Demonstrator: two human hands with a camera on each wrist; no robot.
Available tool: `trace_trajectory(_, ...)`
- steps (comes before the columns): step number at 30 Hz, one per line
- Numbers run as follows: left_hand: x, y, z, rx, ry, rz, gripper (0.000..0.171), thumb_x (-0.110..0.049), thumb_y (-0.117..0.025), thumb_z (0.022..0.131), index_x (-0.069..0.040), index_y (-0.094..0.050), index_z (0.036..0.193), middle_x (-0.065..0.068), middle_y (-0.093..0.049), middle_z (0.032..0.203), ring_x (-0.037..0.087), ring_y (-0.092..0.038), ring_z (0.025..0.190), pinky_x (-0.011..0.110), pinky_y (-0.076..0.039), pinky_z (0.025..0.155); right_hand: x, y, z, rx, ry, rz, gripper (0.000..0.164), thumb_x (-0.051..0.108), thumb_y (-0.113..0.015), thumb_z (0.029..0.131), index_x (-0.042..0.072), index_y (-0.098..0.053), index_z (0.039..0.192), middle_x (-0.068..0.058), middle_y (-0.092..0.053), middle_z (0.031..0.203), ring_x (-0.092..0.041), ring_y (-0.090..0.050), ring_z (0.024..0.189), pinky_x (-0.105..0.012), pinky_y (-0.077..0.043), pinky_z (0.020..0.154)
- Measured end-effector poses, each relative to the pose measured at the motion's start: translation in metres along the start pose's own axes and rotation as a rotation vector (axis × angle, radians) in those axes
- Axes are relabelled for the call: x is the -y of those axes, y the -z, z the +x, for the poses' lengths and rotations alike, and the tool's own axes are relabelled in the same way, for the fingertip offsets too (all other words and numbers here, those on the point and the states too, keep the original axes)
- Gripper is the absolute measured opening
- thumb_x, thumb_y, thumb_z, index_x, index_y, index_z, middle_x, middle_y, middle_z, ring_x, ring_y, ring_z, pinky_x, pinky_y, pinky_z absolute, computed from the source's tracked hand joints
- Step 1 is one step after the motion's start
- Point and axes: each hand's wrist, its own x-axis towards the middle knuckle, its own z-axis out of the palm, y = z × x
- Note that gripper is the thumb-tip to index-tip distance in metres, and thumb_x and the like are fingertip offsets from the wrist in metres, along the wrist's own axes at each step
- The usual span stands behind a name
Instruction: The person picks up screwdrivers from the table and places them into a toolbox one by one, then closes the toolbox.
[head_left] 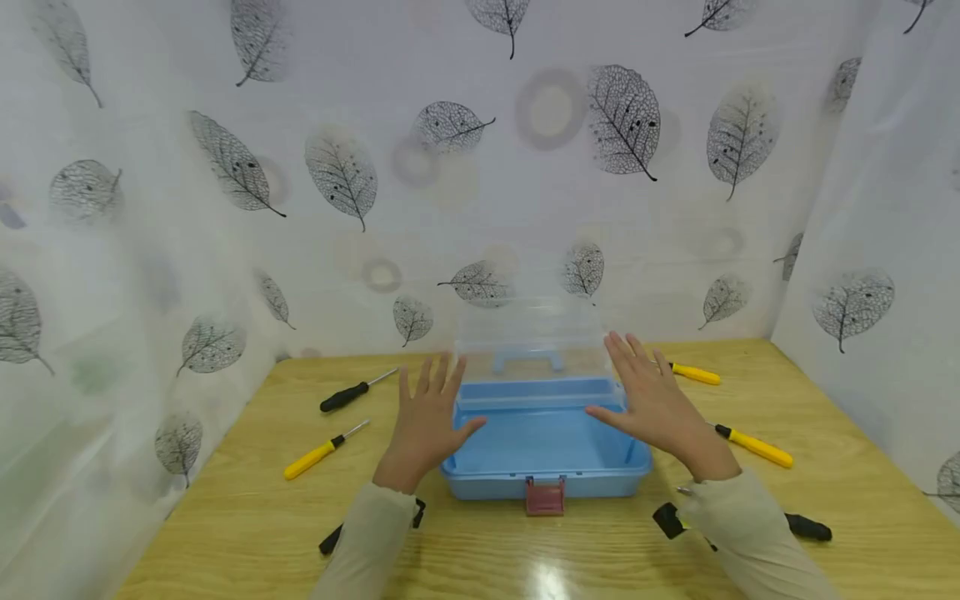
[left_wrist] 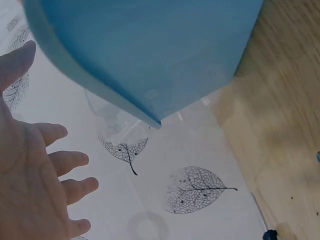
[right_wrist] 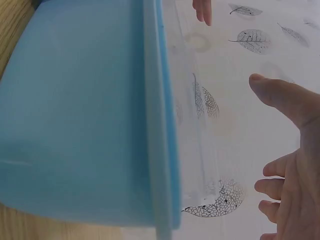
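Observation:
A light blue plastic toolbox (head_left: 487, 487) stands in the middle of the table, its clear lid (head_left: 536, 329) raised at the back. A reddish latch (head_left: 545, 498) hangs at the front, and nothing shows inside the box. My left hand (head_left: 427, 417) hovers by the left rim with fingers spread and straight. On the other side, my right hand (head_left: 651, 404) is likewise spread over the right rim. Both wrist views show bare palms holding nothing, the left hand (left_wrist: 35, 180) and right hand (right_wrist: 300, 170) apart from the box wall.
Left on the wooden table (head_left: 247, 500) lie a black screwdriver (head_left: 345, 397) and a yellow one (head_left: 309, 460); a black handle (head_left: 330, 540) is partly under the left sleeve. Two yellow screwdrivers (head_left: 696, 373) (head_left: 757, 447) and black-handled tools (head_left: 808, 527) lie right. A leaf-patterned curtain (head_left: 525, 208) surrounds it.

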Motion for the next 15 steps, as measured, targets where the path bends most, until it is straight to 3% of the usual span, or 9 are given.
trace_trajectory(7,0.006,-0.011,-0.001,-0.018,0.027,-0.01,0.088,-0.059,-0.053,0.087,-0.015,-0.014,0.152,0.011,-0.011,0.158,0.033,-0.011,0.146,0.058,-0.002,0.116,-0.006,-0.003,-0.003,-0.031,0.001,0.011,0.102,0.057,-0.06,0.083,0.005,-0.004,0.152,-0.019,-0.013,0.157,-0.041,-0.012,0.143,-0.065,-0.009,0.11)
trace_trajectory(15,0.007,-0.013,-0.001,-0.047,0.016,-0.015,0.086,-0.058,-0.054,0.087,-0.013,-0.018,0.151,0.014,-0.02,0.156,0.036,-0.019,0.144,0.059,-0.01,0.115,-0.014,-0.005,-0.006,-0.089,0.036,0.01,0.1,0.053,-0.062,0.084,0.006,-0.006,0.152,-0.021,-0.017,0.155,-0.043,-0.016,0.141,-0.065,-0.012,0.109)
